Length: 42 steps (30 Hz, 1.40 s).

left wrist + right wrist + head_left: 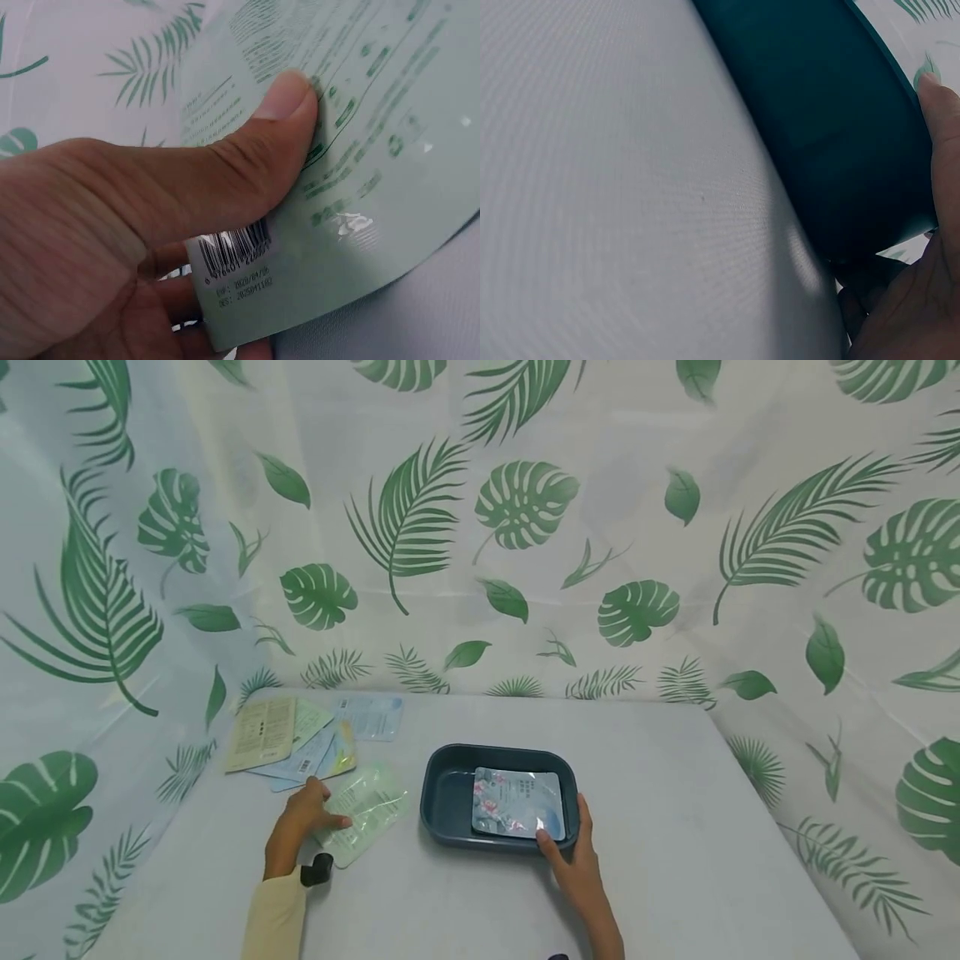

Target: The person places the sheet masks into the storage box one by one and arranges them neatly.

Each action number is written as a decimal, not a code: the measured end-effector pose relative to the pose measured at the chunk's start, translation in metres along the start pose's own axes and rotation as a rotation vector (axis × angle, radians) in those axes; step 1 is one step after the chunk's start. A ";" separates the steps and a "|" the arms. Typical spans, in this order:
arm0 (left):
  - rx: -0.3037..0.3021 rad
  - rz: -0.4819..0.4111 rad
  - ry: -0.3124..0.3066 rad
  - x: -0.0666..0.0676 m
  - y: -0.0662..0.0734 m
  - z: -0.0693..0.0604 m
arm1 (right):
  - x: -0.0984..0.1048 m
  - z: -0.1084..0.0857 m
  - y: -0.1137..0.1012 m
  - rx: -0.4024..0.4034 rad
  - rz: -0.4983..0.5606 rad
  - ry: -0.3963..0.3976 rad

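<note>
My left hand [300,822] pinches a pale green sachet [371,810], which looks like a sheet mask packet, left of the basin. In the left wrist view the thumb [247,157] presses on its printed face beside a barcode, with the other fingers behind it. My right hand [581,872] grips the right end of a dark blue plastic basin [448,806], thumb over the rim. A light blue packet with pink flowers [517,803] lies inside, towards the right. From the right wrist, the basin's outer wall [817,112] fills the upper right.
At the table's far left corner lies an overlapping pile of packets: a beige one [261,733], a blue one with a barcode [300,760] and others. A light blue packet [372,717] sits behind them. A leaf-printed curtain [525,568] surrounds the white table [652,760].
</note>
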<state>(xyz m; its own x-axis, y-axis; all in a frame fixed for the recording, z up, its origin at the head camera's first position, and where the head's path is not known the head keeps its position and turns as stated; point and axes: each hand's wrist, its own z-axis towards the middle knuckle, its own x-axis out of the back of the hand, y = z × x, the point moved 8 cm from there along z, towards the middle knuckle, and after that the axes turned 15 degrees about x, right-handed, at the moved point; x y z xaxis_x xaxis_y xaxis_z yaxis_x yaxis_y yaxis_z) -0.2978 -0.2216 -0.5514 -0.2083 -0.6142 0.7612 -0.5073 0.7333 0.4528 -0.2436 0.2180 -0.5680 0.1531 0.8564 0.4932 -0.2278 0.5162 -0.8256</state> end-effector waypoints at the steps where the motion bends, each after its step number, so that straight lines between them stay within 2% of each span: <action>1: -0.007 -0.012 -0.016 -0.001 -0.001 0.000 | 0.000 0.000 0.000 -0.002 -0.002 -0.001; 5: -0.073 -0.043 -0.056 -0.002 -0.002 -0.003 | 0.000 0.000 0.002 -0.006 -0.003 -0.006; 8: -0.130 -0.077 -0.043 0.004 -0.001 -0.009 | -0.001 0.000 0.001 -0.007 0.000 -0.009; 10: -0.176 -0.112 0.013 0.014 0.001 -0.015 | -0.001 0.000 0.001 -0.009 0.001 -0.011; 15: -0.356 -0.251 0.282 0.050 0.014 -0.040 | -0.001 -0.001 0.001 -0.014 0.006 -0.012; 17: -0.399 -0.329 0.349 0.059 0.016 -0.047 | -0.001 -0.002 0.001 -0.014 0.008 -0.010; 19: -0.403 -0.407 0.368 0.062 0.015 -0.050 | -0.001 -0.002 0.001 -0.015 0.009 -0.010; 22: -0.330 -0.485 0.382 0.063 0.008 -0.050 | -0.001 -0.002 0.001 -0.014 0.014 -0.015; 24: -0.271 -0.538 0.365 0.061 0.002 -0.048 | -0.001 -0.002 0.000 -0.014 0.014 -0.018; 26: -0.243 -0.609 0.326 0.058 -0.001 -0.046 | -0.001 -0.002 0.000 -0.013 0.016 -0.019; 33: -0.256 -0.983 0.124 0.046 0.003 -0.042 | 0.000 -0.001 -0.002 -0.007 0.023 -0.016; 35: -0.260 -1.094 0.041 0.041 0.005 -0.041 | 0.000 -0.002 -0.001 -0.006 0.023 -0.015; 39: -0.320 -1.209 -0.141 0.030 0.016 -0.042 | 0.000 -0.002 -0.001 -0.008 0.022 -0.013; 42: -0.415 -1.183 -0.241 0.022 0.032 -0.047 | 0.000 -0.001 -0.001 -0.009 0.018 -0.014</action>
<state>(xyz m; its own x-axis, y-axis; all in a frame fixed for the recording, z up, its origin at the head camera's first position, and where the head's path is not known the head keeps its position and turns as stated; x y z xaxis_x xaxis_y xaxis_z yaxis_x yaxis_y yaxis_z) -0.2787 -0.1979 -0.4986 0.0215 -0.9575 -0.2877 -0.1972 -0.2862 0.9376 -0.2420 0.2179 -0.5678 0.1358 0.8656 0.4820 -0.2215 0.5007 -0.8368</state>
